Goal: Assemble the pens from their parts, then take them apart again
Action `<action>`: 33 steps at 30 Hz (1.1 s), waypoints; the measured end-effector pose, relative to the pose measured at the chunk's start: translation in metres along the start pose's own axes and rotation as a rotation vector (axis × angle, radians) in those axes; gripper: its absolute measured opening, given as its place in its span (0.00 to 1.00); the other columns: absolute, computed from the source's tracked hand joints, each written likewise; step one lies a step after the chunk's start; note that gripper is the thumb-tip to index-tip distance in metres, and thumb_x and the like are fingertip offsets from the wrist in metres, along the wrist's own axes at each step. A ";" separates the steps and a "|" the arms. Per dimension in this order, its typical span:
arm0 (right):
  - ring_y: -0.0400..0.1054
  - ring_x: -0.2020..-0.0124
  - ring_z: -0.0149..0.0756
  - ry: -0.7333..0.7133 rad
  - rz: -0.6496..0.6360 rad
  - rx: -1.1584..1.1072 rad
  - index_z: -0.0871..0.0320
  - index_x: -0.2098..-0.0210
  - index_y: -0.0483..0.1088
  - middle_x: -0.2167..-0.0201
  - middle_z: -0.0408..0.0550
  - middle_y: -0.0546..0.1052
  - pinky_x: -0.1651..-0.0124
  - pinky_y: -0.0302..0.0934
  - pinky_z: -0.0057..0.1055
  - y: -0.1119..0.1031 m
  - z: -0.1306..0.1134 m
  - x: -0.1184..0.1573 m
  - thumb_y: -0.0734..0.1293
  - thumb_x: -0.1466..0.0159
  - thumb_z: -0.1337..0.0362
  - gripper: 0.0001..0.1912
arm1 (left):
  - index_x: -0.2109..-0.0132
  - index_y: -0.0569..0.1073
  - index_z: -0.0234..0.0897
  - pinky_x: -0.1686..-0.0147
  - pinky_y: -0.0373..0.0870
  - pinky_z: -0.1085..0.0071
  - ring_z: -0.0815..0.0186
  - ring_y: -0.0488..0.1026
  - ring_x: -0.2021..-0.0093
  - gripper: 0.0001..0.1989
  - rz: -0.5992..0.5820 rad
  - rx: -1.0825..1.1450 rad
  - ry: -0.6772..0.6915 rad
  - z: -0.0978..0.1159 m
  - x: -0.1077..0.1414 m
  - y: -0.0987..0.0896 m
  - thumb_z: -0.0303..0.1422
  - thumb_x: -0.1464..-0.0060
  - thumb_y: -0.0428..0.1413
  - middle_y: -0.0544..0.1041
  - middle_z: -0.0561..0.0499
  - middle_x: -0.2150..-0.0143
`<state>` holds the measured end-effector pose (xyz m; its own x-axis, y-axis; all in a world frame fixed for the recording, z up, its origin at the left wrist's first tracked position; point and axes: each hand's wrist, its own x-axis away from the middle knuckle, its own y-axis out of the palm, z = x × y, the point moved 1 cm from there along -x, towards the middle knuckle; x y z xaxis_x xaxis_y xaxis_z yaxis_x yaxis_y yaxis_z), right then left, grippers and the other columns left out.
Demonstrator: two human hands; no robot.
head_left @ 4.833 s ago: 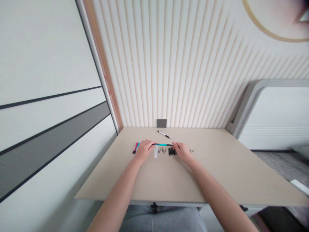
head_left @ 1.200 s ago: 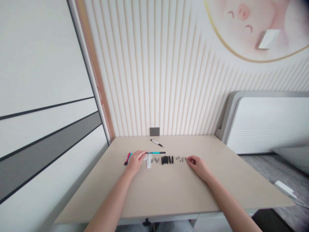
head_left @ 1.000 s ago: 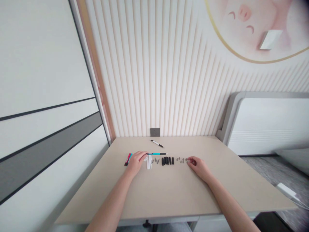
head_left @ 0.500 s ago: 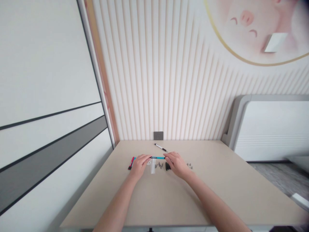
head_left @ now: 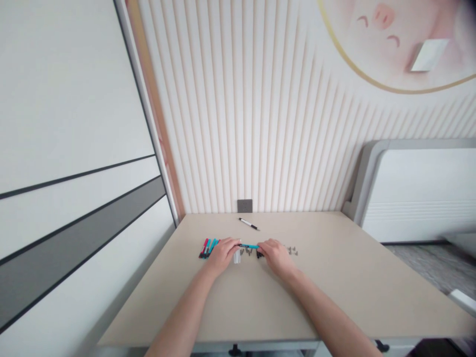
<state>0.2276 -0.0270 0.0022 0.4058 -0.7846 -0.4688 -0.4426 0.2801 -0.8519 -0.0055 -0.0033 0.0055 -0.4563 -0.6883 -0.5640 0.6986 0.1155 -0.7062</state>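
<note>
A blue pen (head_left: 249, 246) with a dark left end is held level between both hands, above the small parts on the table. My left hand (head_left: 222, 254) pinches its dark end, and my right hand (head_left: 275, 254) grips the blue end. Left of my left hand lie several red and blue pens (head_left: 208, 248) side by side with dark ends. White strips (head_left: 237, 256) lie below the held pen, with small grey pieces (head_left: 248, 252) to their right. Black pieces (head_left: 259, 254) are partly hidden by my right hand; more small grey pieces (head_left: 293, 251) lie beyond it.
The beige table (head_left: 260, 307) reaches the ribbed wall. A white and black pen (head_left: 249, 224) lies near its back edge, below a dark wall socket (head_left: 244, 206). A white cabinet panel (head_left: 74, 248) stands left, a grey-white headboard (head_left: 420, 193) right.
Both hands and the blue pen have shifted slightly right. The left hand uncovers more of the coloured pens, and the camera view has moved a little.
</note>
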 end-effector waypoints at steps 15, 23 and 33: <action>0.65 0.66 0.39 -0.099 0.102 0.133 0.56 0.65 0.70 0.72 0.46 0.73 0.62 0.53 0.33 -0.009 -0.004 0.001 0.59 0.30 0.64 0.10 | 0.51 0.74 0.39 0.53 0.71 0.66 0.62 0.76 0.55 0.11 -0.076 -0.028 0.015 -0.001 0.001 0.000 0.33 0.36 0.50 0.79 0.47 0.56; 0.69 0.62 0.38 -0.013 0.015 -0.233 0.56 0.54 0.71 0.65 0.49 0.76 0.56 0.60 0.32 -0.003 -0.002 0.002 0.54 0.28 0.65 0.15 | 0.51 0.76 0.38 0.60 0.72 0.68 0.63 0.75 0.62 0.14 0.033 -0.137 0.123 0.003 0.000 -0.005 0.37 0.35 0.48 0.78 0.46 0.62; 0.69 0.65 0.36 0.065 0.003 -0.203 0.56 0.64 0.73 0.68 0.47 0.77 0.61 0.59 0.30 -0.003 0.011 0.002 0.56 0.29 0.65 0.15 | 0.53 0.78 0.38 0.65 0.70 0.73 0.65 0.75 0.65 0.12 -0.087 0.034 0.011 0.001 0.002 -0.005 0.36 0.37 0.51 0.80 0.47 0.63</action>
<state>0.2390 -0.0232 0.0012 0.3551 -0.8196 -0.4497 -0.5981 0.1705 -0.7830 -0.0093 -0.0060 0.0083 -0.5222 -0.6869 -0.5055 0.6739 0.0310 -0.7382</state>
